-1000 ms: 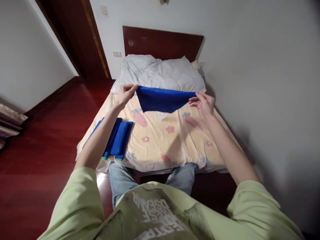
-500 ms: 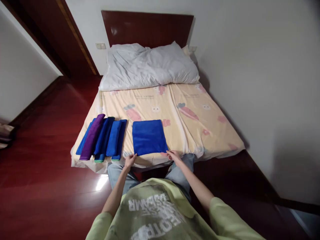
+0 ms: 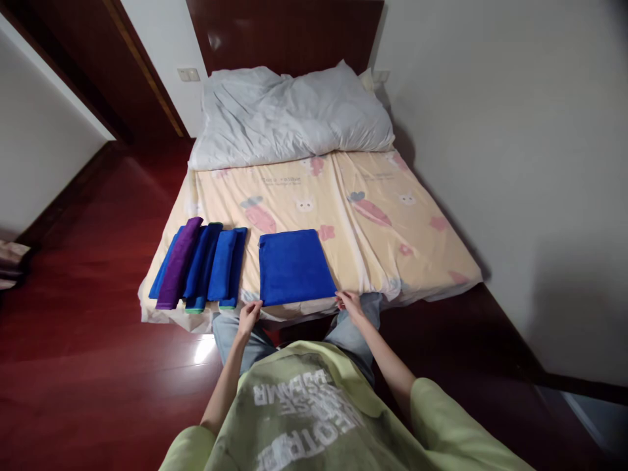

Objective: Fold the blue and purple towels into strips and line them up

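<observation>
A blue towel (image 3: 296, 267) lies flat in a near-square on the bed, close to its front edge. My left hand (image 3: 250, 316) pinches the towel's near left corner. At the near right corner, my right hand (image 3: 349, 305) grips the cloth between thumb and fingers. The near edge runs taut between both hands. To the left, several blue towels (image 3: 222, 265), folded into long strips, lie side by side and partly overlap. A purple folded towel (image 3: 179, 265) rests on top of the leftmost ones.
The bed has a yellow sheet (image 3: 417, 245) with a carrot and rabbit print. A white quilt (image 3: 294, 118) is bunched before the dark headboard (image 3: 289, 33). Reddish wooden floor (image 3: 98, 261) lies left of the bed; a white wall (image 3: 490, 131) stands on the right.
The near edge of the blue towel is stretched wider and straighter, with my hands slightly farther apart. Both hands still hold its corners. The camera view has tilted down a little.
</observation>
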### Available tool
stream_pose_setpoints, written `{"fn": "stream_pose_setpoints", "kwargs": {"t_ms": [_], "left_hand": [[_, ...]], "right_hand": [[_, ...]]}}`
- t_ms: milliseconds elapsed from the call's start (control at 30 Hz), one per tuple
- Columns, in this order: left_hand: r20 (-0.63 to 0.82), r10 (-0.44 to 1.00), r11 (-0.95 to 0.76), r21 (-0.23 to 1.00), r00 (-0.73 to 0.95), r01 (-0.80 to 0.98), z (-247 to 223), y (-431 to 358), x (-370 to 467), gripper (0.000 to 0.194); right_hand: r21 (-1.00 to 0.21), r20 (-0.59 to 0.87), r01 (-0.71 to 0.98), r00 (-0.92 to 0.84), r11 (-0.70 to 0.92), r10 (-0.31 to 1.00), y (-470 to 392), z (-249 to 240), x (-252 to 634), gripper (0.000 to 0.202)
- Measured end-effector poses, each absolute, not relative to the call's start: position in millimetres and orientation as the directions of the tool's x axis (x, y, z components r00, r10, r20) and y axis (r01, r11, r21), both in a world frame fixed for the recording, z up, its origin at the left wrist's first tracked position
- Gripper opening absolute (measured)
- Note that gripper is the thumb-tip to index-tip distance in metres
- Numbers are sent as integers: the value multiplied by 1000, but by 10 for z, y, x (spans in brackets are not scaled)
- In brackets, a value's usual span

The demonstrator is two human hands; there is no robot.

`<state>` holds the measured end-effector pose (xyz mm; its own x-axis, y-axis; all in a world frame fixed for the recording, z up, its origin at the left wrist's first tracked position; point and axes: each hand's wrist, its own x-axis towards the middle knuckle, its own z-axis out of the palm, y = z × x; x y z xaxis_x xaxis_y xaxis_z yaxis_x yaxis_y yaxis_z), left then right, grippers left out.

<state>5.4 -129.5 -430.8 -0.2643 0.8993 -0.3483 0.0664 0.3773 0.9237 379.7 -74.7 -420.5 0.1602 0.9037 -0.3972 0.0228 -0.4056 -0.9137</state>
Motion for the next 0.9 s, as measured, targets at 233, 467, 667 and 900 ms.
{"fn": "stream_pose_setpoints", "kwargs": {"t_ms": [233,467,667,900], "left_hand": [[-246,944,313,881,-222,355,-4340,-1427,-68,58],[-219,960,278,805,-173,524,-4378,-1620,-168,46],[-69,982,163,783,-176,600,-4141,-1291,-238,42],[156,985,-155,645,70,749,-3693,295,-261,32]], "right_hand": [[-895,-442,16,110,-446,890,-761,-4260,3900,38],[-849,-483,267,-41,-456,875,-761,-4270,3992,37],[-859,-184,480,39,-180,982,-247,-4079,4020,28],[-656,171,681,-285,325,943,956,-3694,3582,33]]}}
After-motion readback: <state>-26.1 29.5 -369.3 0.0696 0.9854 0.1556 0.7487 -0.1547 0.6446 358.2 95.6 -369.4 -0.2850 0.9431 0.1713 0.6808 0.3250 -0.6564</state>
